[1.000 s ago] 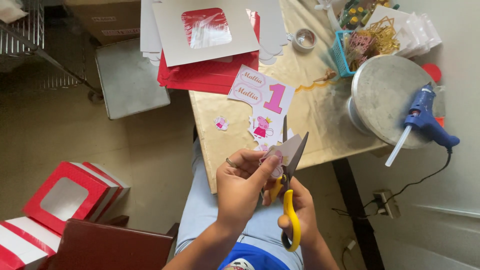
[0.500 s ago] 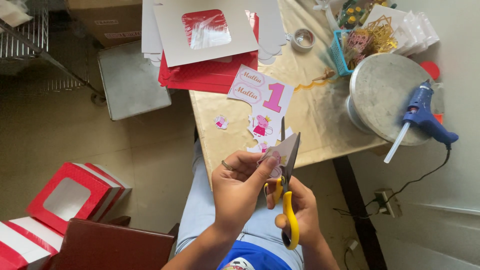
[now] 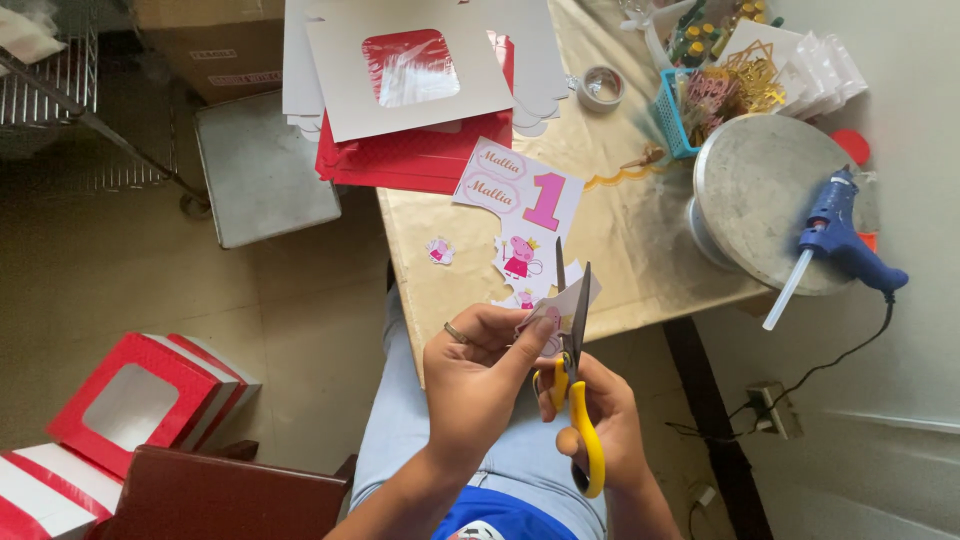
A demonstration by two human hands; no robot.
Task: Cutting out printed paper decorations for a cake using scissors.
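In the head view, the left hand (image 3: 478, 385) is pinching a small paper cutout (image 3: 560, 303) between thumb and fingertips, holding it up just in front of the surface (image 3: 450, 290), while the right hand (image 3: 605, 410) is gripping yellow-handled scissors (image 3: 578, 385) with the blades parted around the paper's edge. The left thumb is sitting right beside the blades, so a hurried snip is likely risking a nick, and because the cutout is so small it is probably prone to twisting, letting the blades bite into the printed figure.
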